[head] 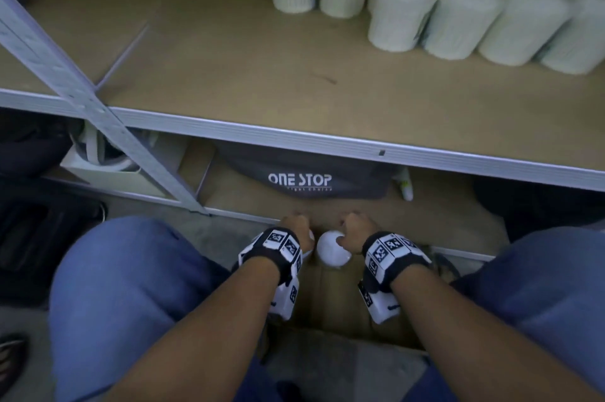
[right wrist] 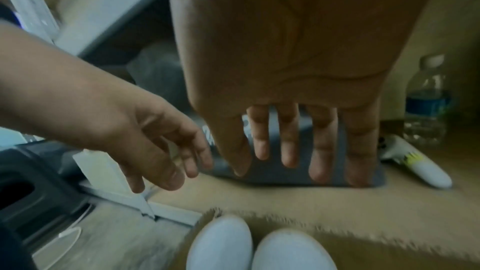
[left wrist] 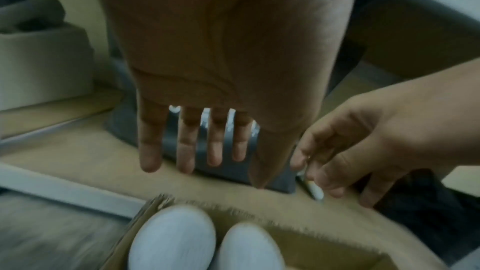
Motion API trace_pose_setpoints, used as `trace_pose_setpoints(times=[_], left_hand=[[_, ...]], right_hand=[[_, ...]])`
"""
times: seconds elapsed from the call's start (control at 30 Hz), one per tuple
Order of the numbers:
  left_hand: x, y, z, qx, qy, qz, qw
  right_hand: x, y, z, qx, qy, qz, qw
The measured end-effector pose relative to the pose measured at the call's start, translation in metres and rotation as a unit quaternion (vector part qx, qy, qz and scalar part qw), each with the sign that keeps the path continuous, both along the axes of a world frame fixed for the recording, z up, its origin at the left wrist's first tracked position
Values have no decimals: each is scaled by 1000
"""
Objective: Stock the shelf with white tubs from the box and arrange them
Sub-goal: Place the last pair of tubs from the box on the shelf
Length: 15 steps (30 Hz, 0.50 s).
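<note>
Two white tubs (left wrist: 174, 239) (left wrist: 249, 249) stand side by side in an open cardboard box (head: 327, 296) on the floor between my knees. In the head view one round tub top (head: 330, 249) shows between my hands. My left hand (left wrist: 205, 161) hovers over the box's far edge with straight, spread fingers and holds nothing. My right hand (right wrist: 298, 151) hangs beside it, fingers also straight and empty. Neither hand touches a tub. Several white tubs (head: 458, 15) stand in two rows at the back right of the shelf board (head: 229, 57).
Under the shelf lie a grey "ONE STOP" bag (head: 301, 179), a water bottle (right wrist: 426, 106) and a white tube (right wrist: 420, 169). A slanted metal upright (head: 82, 90) crosses the shelf's left end. A black crate (head: 39, 238) sits left of my knee.
</note>
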<state>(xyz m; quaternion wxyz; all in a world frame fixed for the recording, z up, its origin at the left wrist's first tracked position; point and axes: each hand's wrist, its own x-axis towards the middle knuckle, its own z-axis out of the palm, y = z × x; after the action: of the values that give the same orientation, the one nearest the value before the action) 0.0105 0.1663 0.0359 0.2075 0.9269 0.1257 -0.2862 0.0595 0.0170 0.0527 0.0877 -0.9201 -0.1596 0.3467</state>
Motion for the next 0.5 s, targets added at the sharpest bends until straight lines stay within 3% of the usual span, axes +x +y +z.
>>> trace_pose_setpoints(times=[0.33,0.5], left_hand=[[-1,4,-99,108,48,-79,990],[-1,-2,-118,159,2,-80,984]], right_hand=[[-8,15,-95,-39,50,16,998],[-15,20,-119,-65,38,3,997]])
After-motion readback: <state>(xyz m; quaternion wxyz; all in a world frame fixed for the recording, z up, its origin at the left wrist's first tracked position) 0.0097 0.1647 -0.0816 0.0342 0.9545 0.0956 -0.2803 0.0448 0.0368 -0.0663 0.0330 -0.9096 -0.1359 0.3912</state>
